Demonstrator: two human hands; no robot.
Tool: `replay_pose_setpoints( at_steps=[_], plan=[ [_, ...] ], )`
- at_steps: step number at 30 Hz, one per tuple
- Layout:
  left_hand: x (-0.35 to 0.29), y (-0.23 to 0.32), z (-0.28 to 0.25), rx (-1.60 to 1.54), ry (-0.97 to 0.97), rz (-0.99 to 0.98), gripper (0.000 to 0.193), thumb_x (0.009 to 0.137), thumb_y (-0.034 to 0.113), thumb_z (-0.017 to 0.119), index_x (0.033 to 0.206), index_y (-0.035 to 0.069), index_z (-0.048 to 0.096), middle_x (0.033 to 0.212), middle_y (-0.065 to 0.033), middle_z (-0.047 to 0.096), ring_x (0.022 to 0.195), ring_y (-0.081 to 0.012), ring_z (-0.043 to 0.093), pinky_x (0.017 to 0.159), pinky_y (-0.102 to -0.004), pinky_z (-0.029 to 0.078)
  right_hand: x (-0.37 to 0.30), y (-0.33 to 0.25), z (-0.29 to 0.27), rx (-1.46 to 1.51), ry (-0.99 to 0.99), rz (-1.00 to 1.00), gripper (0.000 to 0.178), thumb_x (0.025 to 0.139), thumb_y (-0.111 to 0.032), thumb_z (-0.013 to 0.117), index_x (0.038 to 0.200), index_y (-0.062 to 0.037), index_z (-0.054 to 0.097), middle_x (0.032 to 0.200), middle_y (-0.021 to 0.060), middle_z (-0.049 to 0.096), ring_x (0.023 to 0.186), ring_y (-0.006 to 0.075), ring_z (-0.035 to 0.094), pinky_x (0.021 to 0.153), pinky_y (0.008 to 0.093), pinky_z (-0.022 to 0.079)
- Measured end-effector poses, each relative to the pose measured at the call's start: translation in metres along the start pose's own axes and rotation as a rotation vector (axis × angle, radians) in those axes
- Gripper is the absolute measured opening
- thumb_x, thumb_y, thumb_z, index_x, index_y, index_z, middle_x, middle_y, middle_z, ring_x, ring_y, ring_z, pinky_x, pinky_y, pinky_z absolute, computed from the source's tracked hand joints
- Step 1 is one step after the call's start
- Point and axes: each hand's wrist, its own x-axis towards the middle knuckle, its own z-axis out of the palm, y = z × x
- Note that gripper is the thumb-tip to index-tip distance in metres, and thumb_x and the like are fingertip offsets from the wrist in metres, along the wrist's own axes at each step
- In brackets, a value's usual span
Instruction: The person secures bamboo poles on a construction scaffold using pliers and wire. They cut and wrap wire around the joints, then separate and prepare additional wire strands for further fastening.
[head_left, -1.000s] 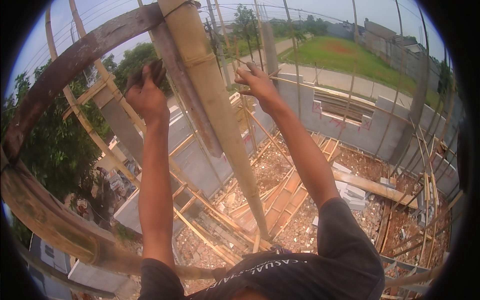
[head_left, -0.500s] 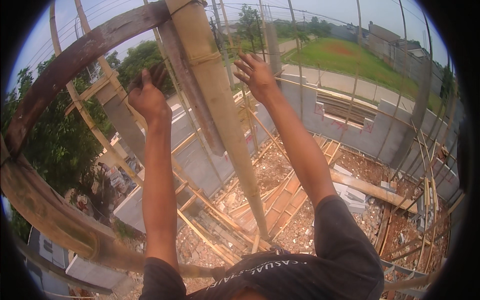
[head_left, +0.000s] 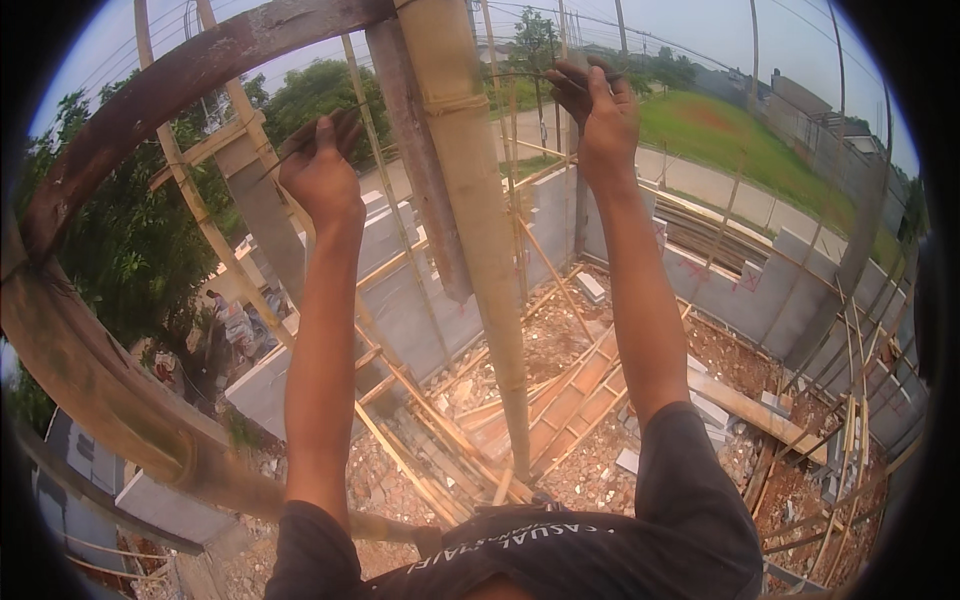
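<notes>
A thick upright bamboo pole (head_left: 470, 180) stands between my raised arms, beside a dark timber post (head_left: 420, 160). Left of the pole, my left hand (head_left: 325, 175) is closed, its thumb pressed toward curled fingers. A thin dark strand, seemingly wire, shows beside that thumb. To the right of the pole, my right hand (head_left: 605, 125) pinches a thin dark wire (head_left: 522, 74) that reaches toward the pole. Neither hand touches the pole. The curled fingertips are partly hidden. Overhead, a weathered curved-looking beam (head_left: 200, 60) meets the post and pole.
A large bamboo pole (head_left: 100, 400) crosses at lower left. Below lie rubble, a wooden ladder-like frame (head_left: 580, 390) and a long plank (head_left: 755, 410). Grey block walls (head_left: 730, 270) surround the site. Thin upright rods and poles rise at the right; bamboo scaffolding (head_left: 190, 190) stands left.
My right hand has moved right and up, its fingers now closed around the wire. The left hand has shifted slightly right in the picture. The whole view has turned a little.
</notes>
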Motion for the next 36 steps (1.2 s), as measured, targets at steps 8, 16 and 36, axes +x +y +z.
replay_pose_setpoints(
  at_steps=[8,16,36],
  plan=[
    [0.009,0.009,-0.005,0.310,-0.203,0.262,0.014,0.100,0.005,0.050,0.108,-0.007,0.054,0.109,-0.0206,0.066,0.098,-0.0285,0.069,0.084,-0.0370,0.061,0.026,-0.021,0.023,-0.260,-0.066,-0.189,0.017,0.097,-0.012,0.060,0.110,0.0004,0.061,0.101,0.0137,0.071,0.091,0.0238,0.071,0.076,0.0309,0.059],
    [0.026,0.032,0.007,0.771,-0.192,0.716,0.008,0.098,0.005,0.057,0.101,0.001,0.063,0.091,-0.0107,0.070,0.083,-0.0174,0.069,0.071,-0.0326,0.055,0.076,-0.013,0.024,-0.366,-0.058,-0.158,0.023,0.092,-0.011,0.068,0.109,0.0040,0.066,0.097,0.0120,0.071,0.090,0.0212,0.071,0.081,0.0313,0.057],
    [0.019,0.024,0.079,0.669,-0.365,1.081,0.014,0.084,-0.005,0.061,0.096,0.001,0.063,0.090,-0.0124,0.065,0.083,-0.0275,0.065,0.073,-0.0378,0.052,-0.023,-0.037,0.061,-0.094,-0.100,-0.263,0.018,0.092,-0.010,0.068,0.108,-0.0023,0.070,0.093,0.0048,0.070,0.085,0.0131,0.067,0.073,0.0272,0.055]
  ],
)
